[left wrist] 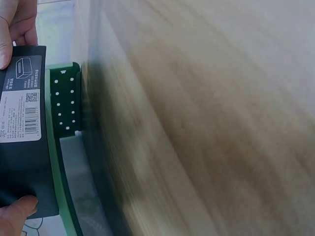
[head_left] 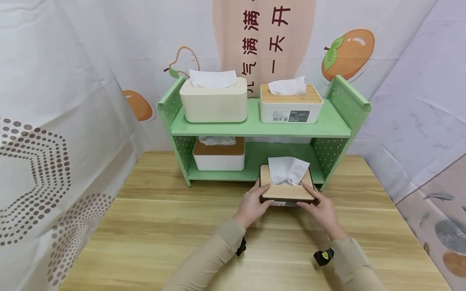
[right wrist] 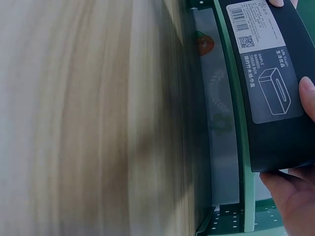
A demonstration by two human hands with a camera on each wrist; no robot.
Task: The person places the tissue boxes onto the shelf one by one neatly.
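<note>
Both hands grip a black tissue box (head_left: 267, 192) with a light wooden lid and a white tissue standing out of its slot. My left hand (head_left: 251, 204) holds its left end, thumb on the front face. At the right end, my right hand (head_left: 324, 210) holds it the same way, fingers over the lid's edge. In the right wrist view the box's label (right wrist: 266, 64) with barcode and box drawing faces out. The box overlaps the front edge of the lower shelf (head_left: 255, 161) of a green rack, right of a white tissue box with a brown lid (head_left: 218, 161).
On the upper shelf (head_left: 218, 129) stand a large cream tissue box (head_left: 214, 103) at left and a white one with a wooden lid (head_left: 291, 111) at right. The rack's perforated side panels (head_left: 329, 155) flank the lower shelf. A wood-grain table (head_left: 164, 226) lies in front.
</note>
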